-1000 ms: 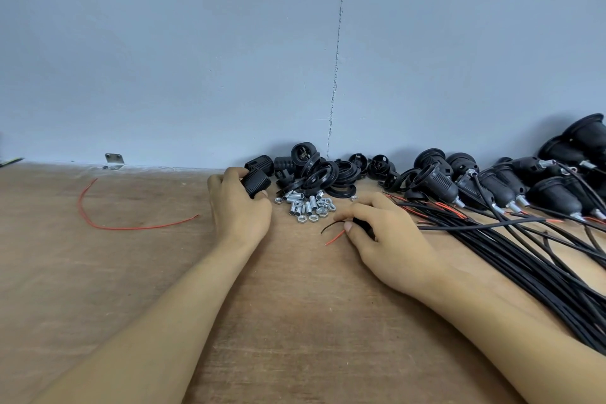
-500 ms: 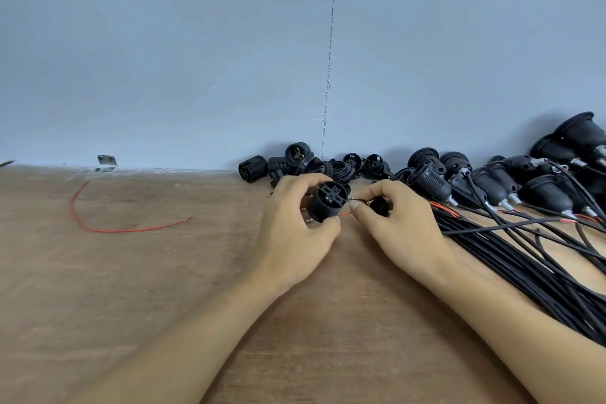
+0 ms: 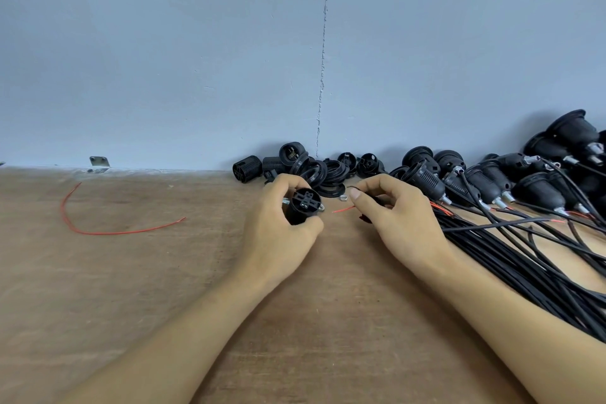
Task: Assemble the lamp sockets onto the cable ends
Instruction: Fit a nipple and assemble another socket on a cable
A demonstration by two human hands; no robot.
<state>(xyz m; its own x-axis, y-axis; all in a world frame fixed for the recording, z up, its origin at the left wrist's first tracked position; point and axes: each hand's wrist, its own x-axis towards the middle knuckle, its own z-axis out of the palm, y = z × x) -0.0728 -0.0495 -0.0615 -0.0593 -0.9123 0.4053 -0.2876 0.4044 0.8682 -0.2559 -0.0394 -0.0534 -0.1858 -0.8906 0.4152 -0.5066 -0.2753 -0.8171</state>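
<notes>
Step in hand looks like wiring: getting the leads of one cable end (image 3: 367, 218) into the back of one socket (image 3: 303, 205).

To do it well, I'd judge:
- Turn the socket so its terminal holes face 3 o'clock, toward the leads; its cross-shaped back face currently points at the camera.
- Keep the pinch close to the lead tips, since thin wire will likely buckle if pushed from far back.
- Feed the red lead (image 3: 342, 209) and the black lead (image 3: 351, 188) one at a time (which hole takes which I can't tell).
- Likely risk is strands splaying or missing the hole.

Pose:
- The left hand (image 3: 282, 229) has its fingers and thumb curled round the socket body, gripping it just above the table (image 3: 164, 289), with the forearm coming in from 7 o'clock.
- The right hand (image 3: 396, 220) is at 3 o'clock of the socket, near but apart. Its thumb and forefinger pinch the cable end and the other fingers are curled under. The red lead pokes out toward 9 o'clock without touching the socket.
- The right forearm lies from 5 o'clock, beside the cable bundle (image 3: 524, 266).

Elsewhere, loose socket parts (image 3: 308, 166) sit at 12 o'clock against the wall. Wired sockets (image 3: 492, 177) are at 2 o'clock, and a stray red wire (image 3: 98, 231) is at 9 o'clock.
</notes>
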